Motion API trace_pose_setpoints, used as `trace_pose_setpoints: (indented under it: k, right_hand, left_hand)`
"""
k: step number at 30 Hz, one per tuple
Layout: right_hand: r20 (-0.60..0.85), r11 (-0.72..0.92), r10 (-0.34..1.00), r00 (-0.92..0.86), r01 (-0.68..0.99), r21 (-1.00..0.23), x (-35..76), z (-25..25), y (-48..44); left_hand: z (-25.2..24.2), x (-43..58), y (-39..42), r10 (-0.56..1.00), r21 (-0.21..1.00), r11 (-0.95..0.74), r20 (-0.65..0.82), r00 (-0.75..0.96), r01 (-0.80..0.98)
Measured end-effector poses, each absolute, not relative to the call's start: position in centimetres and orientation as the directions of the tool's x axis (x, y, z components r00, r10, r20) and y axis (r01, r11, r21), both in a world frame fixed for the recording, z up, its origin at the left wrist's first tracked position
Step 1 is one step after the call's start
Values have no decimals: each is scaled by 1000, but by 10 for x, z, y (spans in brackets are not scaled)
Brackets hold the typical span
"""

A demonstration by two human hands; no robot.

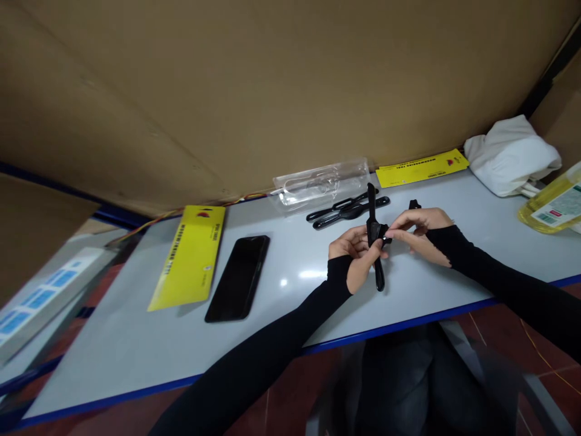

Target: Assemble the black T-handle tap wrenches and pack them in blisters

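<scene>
Cardboard (272,79) walls in the far side of the pale tabletop (113,351), which has a blue edge and carries everything I see from the head camera. A white cloth bundle (511,154) sits at the far right corner beside a bottle of yellow liquid (551,203). A yellow card (190,257) lies left of centre, a second yellow card (422,168) against the back wall, and a dark phone (238,277) lies face up just beside the first. A clear plastic blister tray (318,183) rests at the back, with two black strap-like pieces (347,211) just in front of it.

Both arms wear black sleeves. My left hand (356,254) is curled around a long black strap (374,242), held just above the tabletop; its long axis runs nearly away from me, tip toward the wall. My right hand (420,233) comes in from the right, fingertips pinched on a small black part (382,232) at the strap's middle, touching it. The two hands are close together, the left one carrying the strap, the right one working across its axis
</scene>
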State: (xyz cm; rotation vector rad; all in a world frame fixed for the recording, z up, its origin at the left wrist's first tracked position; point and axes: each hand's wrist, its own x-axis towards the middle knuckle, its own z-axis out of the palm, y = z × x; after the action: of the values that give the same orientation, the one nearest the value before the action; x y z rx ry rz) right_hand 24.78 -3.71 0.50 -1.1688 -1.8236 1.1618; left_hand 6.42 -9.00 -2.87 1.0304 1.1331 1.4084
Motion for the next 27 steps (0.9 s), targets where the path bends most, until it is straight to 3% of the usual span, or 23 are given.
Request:
trace_pose_setpoints:
  k: [3, 8, 14, 19, 27]
  right_hand:
    - [27, 117, 926, -376, 220, -969, 245, 1, -38]
    - [130, 215, 936, -326, 241, -946, 242, -5, -41]
    - [274, 361, 893, -356, 204, -910, 241, -4, -40]
    - [184, 277, 928, -325, 269, -922, 239, -8, -36]
    - [255, 340, 904, -344, 215, -916, 239, -10, -34]
  left_hand:
    - [-29, 64, -90, 993, 983, -83, 67, -97, -167]
    - [-30, 64, -90, 992, 984, -121, 115, -53, -134]
    - [-30, 64, -91, 996, 988, -91, 89, -19, -124]
    - [-27, 65, -91, 997, 987, -80, 78, -21, -141]
    - [-23, 63, -88, 998, 974, 30, -42, -49, -224]
